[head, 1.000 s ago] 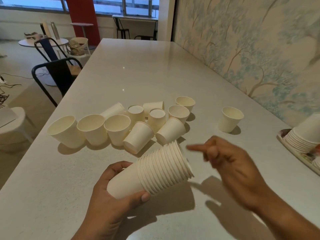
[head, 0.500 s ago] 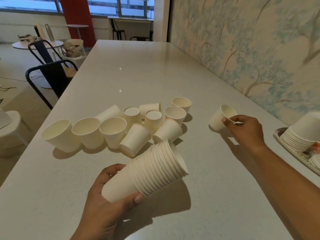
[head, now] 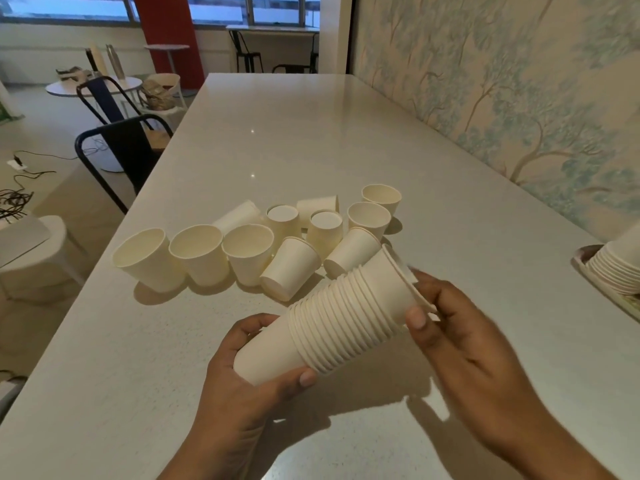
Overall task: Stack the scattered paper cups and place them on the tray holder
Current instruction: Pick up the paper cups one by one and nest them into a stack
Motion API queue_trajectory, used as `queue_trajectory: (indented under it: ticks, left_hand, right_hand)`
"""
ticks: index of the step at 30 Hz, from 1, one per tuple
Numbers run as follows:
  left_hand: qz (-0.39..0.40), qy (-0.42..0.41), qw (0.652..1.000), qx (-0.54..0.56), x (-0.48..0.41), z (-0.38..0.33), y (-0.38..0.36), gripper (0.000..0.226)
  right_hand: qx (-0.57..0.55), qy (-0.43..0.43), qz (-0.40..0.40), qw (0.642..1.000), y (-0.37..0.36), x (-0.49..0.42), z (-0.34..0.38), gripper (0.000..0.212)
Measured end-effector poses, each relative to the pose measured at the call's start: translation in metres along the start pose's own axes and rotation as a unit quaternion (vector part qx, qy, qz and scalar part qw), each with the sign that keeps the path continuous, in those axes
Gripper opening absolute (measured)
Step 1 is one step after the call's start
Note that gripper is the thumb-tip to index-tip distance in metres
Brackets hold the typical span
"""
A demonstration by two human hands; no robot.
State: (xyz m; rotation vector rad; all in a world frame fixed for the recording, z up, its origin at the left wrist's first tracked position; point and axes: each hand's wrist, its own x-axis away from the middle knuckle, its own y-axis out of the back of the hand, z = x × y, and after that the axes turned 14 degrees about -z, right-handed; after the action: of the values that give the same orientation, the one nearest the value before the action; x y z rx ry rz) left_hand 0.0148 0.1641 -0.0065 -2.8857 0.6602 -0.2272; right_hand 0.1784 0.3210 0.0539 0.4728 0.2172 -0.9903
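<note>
Head view: left hand (head: 249,372) gripped the base of the nested cup stack (head: 332,327), held tilted above the table (head: 311,133). Right hand (head: 460,334), which half a second before was lifting a lone cup at the right, pinched that cup (head: 398,282) and seated it in the stack's mouth. Loose cups (head: 242,251) lay scattered beyond; tray holder (head: 588,268) at far right carried another stack. Many cups remained unstacked

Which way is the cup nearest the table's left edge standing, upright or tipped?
Upright: the cup stands on its base on the table, open mouth up.
</note>
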Motion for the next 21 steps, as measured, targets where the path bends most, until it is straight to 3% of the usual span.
queue_trajectory:
  ticks: [4,7,9,12,16,21]
  left_hand:
    - [0.011,-0.013,1.000,-0.011,0.004,-0.004,-0.002,0.065]
    - [0.048,-0.019,0.999,-0.014,0.012,-0.007,-0.004,0.059]
    - [0.088,-0.015,0.996,-0.031,0.018,-0.008,-0.008,0.054]
    - [0.135,0.012,0.991,-0.023,0.028,-0.010,-0.021,0.065]
    - [0.174,0.012,0.985,0.006,0.032,-0.022,-0.045,0.050]
    - [0.218,-0.019,0.975,-0.027,0.045,-0.032,-0.076,0.047]
  right_hand:
    - [0.077,0.071,-0.029,0.994,-0.022,0.023,0.001,0.062]
    - [0.136,0.046,-0.028,0.989,-0.038,0.039,0.002,0.117]
    - [0.191,0.016,-0.044,0.980,-0.040,0.042,0.006,0.143]
    - [0.239,0.027,-0.076,0.968,-0.029,0.037,0.013,0.153]
    - [0.265,0.028,-0.104,0.958,-0.003,0.030,0.025,0.156]
    - [0.297,0.048,-0.150,0.942,0.027,0.030,0.028,0.152]
